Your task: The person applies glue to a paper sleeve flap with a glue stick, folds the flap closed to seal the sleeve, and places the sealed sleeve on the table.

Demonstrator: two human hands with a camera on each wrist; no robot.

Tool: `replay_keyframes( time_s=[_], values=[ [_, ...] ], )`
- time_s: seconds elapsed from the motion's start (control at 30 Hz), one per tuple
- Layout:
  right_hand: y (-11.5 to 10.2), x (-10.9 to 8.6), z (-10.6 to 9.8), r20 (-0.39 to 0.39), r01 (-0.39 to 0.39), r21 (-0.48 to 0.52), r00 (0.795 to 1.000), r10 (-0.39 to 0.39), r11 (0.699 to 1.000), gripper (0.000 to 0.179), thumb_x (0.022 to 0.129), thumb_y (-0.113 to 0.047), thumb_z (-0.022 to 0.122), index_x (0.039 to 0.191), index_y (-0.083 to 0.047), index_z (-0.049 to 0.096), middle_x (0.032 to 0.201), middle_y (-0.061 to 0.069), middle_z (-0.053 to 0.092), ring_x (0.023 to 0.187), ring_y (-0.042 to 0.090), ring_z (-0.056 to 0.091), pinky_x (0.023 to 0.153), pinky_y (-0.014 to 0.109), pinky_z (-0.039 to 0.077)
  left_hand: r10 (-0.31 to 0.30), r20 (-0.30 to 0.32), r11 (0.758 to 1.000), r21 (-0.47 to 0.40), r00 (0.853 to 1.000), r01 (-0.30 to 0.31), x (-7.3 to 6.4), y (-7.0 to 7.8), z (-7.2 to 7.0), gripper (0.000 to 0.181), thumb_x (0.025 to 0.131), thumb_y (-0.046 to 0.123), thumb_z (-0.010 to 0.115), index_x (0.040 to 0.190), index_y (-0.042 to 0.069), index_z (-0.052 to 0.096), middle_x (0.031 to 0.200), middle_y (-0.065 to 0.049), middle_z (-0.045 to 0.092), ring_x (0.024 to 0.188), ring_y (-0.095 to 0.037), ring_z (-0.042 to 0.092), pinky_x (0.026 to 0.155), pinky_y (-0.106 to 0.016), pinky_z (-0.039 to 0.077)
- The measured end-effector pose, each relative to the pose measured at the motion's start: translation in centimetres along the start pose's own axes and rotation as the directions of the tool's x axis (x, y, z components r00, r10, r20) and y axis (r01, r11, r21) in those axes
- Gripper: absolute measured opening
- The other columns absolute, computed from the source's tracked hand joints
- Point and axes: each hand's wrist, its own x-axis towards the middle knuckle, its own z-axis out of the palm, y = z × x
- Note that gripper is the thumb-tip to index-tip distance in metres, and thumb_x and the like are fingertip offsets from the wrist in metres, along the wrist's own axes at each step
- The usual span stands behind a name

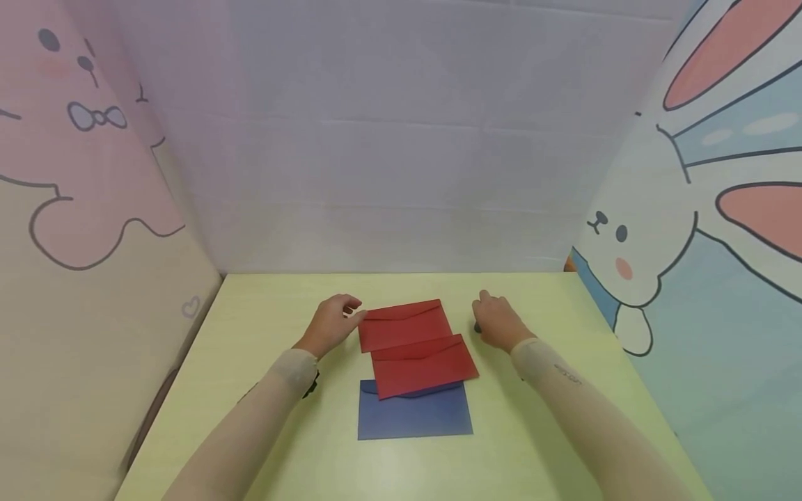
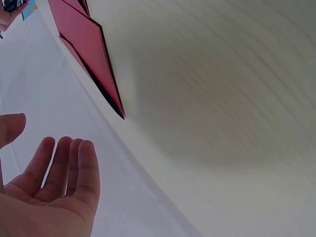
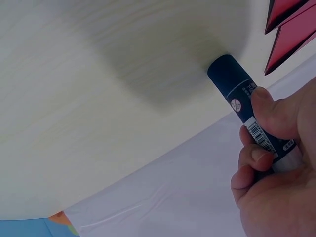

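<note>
My right hand (image 1: 499,323) grips a dark blue glue stick (image 3: 237,89) with a barcode label. The thumb and curled fingers wrap its barrel, and its dark end points toward the table. In the head view the hand hides most of the stick. Left of it lie two red envelopes with flaps along their upper edges: the far red envelope (image 1: 407,330) and the nearer red envelope (image 1: 426,369). The nearer one overlaps the top of a blue envelope (image 1: 413,414). Beside the far envelope's left end is my left hand (image 1: 328,323), fingers slightly bent, holding nothing.
The pale yellow table (image 1: 263,445) runs back to a whitish sheet (image 1: 401,174). Printed cloth walls flank it, with a pink animal (image 1: 100,174) on the left and a white rabbit (image 1: 639,257) on the right.
</note>
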Motion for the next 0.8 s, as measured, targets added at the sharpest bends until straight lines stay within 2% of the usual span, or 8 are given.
replay_keyframes(
  time_s=[0.17, 0.33, 0.53, 0.63, 0.8],
  values=[
    [-0.2, 0.0, -0.1, 0.017, 0.004, 0.001, 1.0, -0.004, 1.0, 0.028, 0.093, -0.001, 0.092, 0.106, 0.002, 0.067, 0.103, 0.017, 0.061, 0.079, 0.028, 0.06, 0.086, 0.053, 0.063, -0.006, -0.004, 1.0, 0.011, 1.0, 0.006, -0.2, 0.0, -0.1, 0.044, 0.117, 0.029, 0.074, 0.151, 0.0, 0.074, 0.151, -0.024, 0.076, 0.141, -0.044, 0.072, 0.116, -0.059, 0.066],
    [-0.1, 0.2, -0.3, 0.068, 0.012, -0.012, 0.998, -0.011, 1.0, 0.025, 0.096, -0.004, 0.089, 0.105, 0.001, 0.066, 0.101, 0.016, 0.058, 0.077, 0.027, 0.057, 0.082, 0.05, 0.062, -0.001, -0.007, 1.0, 0.027, 1.0, 0.001, -0.4, 0.2, -0.6, 0.045, 0.117, 0.029, 0.073, 0.152, 0.0, 0.073, 0.151, -0.023, 0.076, 0.142, -0.044, 0.072, 0.116, -0.059, 0.065],
    [0.1, 0.3, -1.2, 0.131, -0.029, 0.054, 0.991, 0.022, 0.998, 0.021, 0.097, -0.005, 0.084, 0.104, 0.0, 0.065, 0.102, 0.015, 0.056, 0.076, 0.027, 0.056, 0.077, 0.044, 0.058, -0.002, -0.023, 0.999, 0.034, 1.0, 0.003, -0.4, 0.4, -1.2, 0.047, 0.117, 0.028, 0.072, 0.153, -0.002, 0.072, 0.151, -0.023, 0.076, 0.141, -0.044, 0.072, 0.117, -0.06, 0.065],
    [0.3, 0.2, -1.6, 0.111, -0.023, 0.055, 0.994, 0.016, 0.998, 0.018, 0.099, -0.005, 0.083, 0.103, 0.0, 0.066, 0.1, 0.015, 0.058, 0.076, 0.026, 0.056, 0.076, 0.045, 0.058, 0.009, -0.024, 0.999, 0.036, 1.0, -0.008, -0.5, 0.3, -1.3, 0.046, 0.117, 0.028, 0.073, 0.152, -0.002, 0.073, 0.15, -0.023, 0.076, 0.142, -0.045, 0.072, 0.117, -0.061, 0.065],
    [1.0, 0.2, -1.1, -0.023, 0.016, 0.026, 1.0, -0.015, 1.0, 0.014, 0.103, -0.011, 0.08, 0.097, -0.003, 0.071, 0.088, 0.012, 0.066, 0.075, 0.026, 0.059, 0.079, 0.051, 0.061, 0.026, -0.039, 0.999, 0.041, 0.999, -0.024, -0.5, -0.1, -1.4, 0.041, 0.118, 0.027, 0.074, 0.149, 0.001, 0.075, 0.148, -0.022, 0.077, 0.141, -0.044, 0.073, 0.116, -0.061, 0.065]
  ],
)
